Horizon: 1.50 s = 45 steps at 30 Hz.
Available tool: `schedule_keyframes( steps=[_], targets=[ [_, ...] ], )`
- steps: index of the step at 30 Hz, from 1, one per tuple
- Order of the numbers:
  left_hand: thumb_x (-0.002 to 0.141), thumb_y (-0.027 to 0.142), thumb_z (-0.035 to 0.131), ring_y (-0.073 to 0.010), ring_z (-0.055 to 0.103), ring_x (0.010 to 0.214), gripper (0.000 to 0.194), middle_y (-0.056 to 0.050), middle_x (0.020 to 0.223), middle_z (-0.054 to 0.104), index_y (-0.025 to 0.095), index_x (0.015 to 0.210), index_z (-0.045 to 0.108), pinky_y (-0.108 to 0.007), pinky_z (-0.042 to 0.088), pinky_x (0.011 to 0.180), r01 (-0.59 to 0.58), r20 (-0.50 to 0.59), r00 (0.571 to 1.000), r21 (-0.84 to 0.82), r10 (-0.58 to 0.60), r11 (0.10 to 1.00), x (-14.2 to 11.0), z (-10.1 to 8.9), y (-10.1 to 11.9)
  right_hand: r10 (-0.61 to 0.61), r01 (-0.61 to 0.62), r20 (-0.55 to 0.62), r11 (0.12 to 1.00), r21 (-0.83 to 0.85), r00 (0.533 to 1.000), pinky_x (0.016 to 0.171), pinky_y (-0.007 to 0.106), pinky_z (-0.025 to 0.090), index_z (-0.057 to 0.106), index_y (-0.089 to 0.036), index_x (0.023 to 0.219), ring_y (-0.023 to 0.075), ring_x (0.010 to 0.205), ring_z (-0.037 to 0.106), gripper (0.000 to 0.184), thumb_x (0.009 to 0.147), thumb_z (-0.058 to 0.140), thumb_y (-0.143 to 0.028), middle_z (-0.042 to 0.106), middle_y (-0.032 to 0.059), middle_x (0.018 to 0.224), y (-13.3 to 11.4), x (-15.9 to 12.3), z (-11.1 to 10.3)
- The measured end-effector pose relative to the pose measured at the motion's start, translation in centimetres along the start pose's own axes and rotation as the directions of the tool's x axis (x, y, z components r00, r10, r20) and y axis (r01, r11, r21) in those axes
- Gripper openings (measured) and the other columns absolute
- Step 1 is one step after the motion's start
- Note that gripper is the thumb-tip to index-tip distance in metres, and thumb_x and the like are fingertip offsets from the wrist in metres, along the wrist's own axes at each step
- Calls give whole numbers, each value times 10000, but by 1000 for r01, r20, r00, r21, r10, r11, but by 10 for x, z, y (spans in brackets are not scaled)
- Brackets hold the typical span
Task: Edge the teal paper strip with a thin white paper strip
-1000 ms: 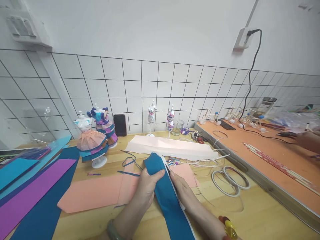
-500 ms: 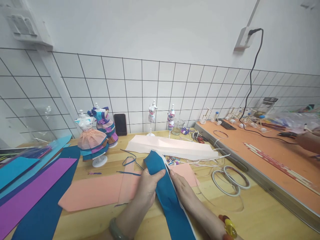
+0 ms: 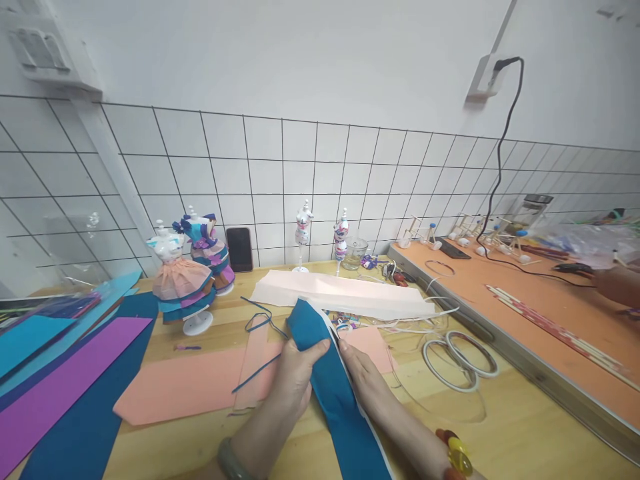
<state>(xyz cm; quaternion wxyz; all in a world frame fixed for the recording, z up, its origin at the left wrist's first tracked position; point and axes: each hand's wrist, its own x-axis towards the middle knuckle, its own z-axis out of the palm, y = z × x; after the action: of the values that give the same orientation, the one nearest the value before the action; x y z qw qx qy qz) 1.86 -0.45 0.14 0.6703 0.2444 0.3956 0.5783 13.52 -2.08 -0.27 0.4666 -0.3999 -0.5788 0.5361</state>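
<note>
A long, folded strip of dark blue paper or cloth (image 3: 333, 383) with a white edge slants up from the bottom of the view. My left hand (image 3: 297, 370) grips it from the left, the thumb lying across its top face. Along the white edge, my right hand (image 3: 363, 373) has its fingers together against the strip; a small dark gap or object by its fingertips is unclear. Left of my left hand, a thin blue strip (image 3: 256, 373) lies over a peach sheet (image 3: 185, 387). Behind the hands is a pale pink sheet (image 3: 340, 293).
Two dressed mini mannequins (image 3: 181, 273) stand at left beside a phone (image 3: 240, 249). Two patterned mannequins (image 3: 303, 223) and a glass cup (image 3: 355, 254) are along the wall. White rings (image 3: 473, 353) lie right. Purple sheets (image 3: 85, 367) fill the left; another person's hand (image 3: 620, 285) is far right.
The thin blue strip's outer end has dropped lower across the peach sheet, so it now slopes. Both hands keep nearly the same hold, and the view has shifted slightly.
</note>
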Motion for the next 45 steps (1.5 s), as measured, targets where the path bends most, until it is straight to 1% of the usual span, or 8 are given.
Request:
schedule_keyframes(
  steps=[13,20,22,26,29,32,38,45],
  targets=[
    [468,210,816,-268,655,803,397,-127,870,704,107,824,676,-369,508,762,32,11,999,13,-32,999,0,-2,0,4,-5,-25,1000,-21,1000,935,383,400,648,-151,1017,231,951,595,512,863,371,-554,681,79,980,-1,2,-1],
    [458,208,822,-261,659,799,424,-124,886,703,111,844,675,-350,510,758,37,12,999,18,-37,999,0,-2,1,10,-10,-18,1000,-13,1000,881,348,438,638,-140,1003,219,929,602,522,869,354,-556,679,75,965,-3,1,0],
    [468,209,821,-257,659,799,418,-122,891,702,113,848,675,-342,512,757,37,30,999,23,-37,999,0,-2,2,15,-16,-20,1000,-22,1000,864,338,443,637,-143,980,220,925,600,509,871,354,-552,680,70,945,-4,0,0],
    [562,296,786,-256,662,783,386,-128,901,699,120,887,672,-353,521,737,51,69,996,13,-51,999,1,-5,4,40,-41,-26,997,-59,999,793,330,453,647,-145,872,222,847,598,510,852,370,-574,680,59,856,-2,0,-1],
    [547,303,793,-257,664,756,378,-128,856,704,112,852,677,-353,525,720,42,49,998,7,-42,999,4,-7,5,59,-61,-32,995,-74,998,750,323,448,637,-140,810,211,789,584,510,846,378,-577,672,55,813,0,0,-1],
    [493,261,815,-255,663,747,378,-123,826,707,106,809,677,-356,523,728,19,22,1000,10,-19,1000,6,-8,4,63,-64,-22,996,-56,998,797,325,438,630,-140,827,211,826,586,495,853,379,-566,671,50,827,1,-1,0],
    [533,242,794,-241,661,765,366,-111,870,706,120,854,667,-347,523,734,-21,23,1000,1,21,1000,1,-4,0,70,-70,-7,998,8,998,879,346,429,629,-145,1007,232,977,581,507,871,356,-550,676,65,950,0,-2,1],
    [546,252,786,-253,659,808,437,-111,922,698,141,946,652,-348,525,730,-52,20,998,22,52,998,-3,-4,-9,79,-77,-30,996,44,996,867,355,441,635,-165,928,213,831,609,481,848,388,-569,683,55,878,-2,-3,2]
  ],
)
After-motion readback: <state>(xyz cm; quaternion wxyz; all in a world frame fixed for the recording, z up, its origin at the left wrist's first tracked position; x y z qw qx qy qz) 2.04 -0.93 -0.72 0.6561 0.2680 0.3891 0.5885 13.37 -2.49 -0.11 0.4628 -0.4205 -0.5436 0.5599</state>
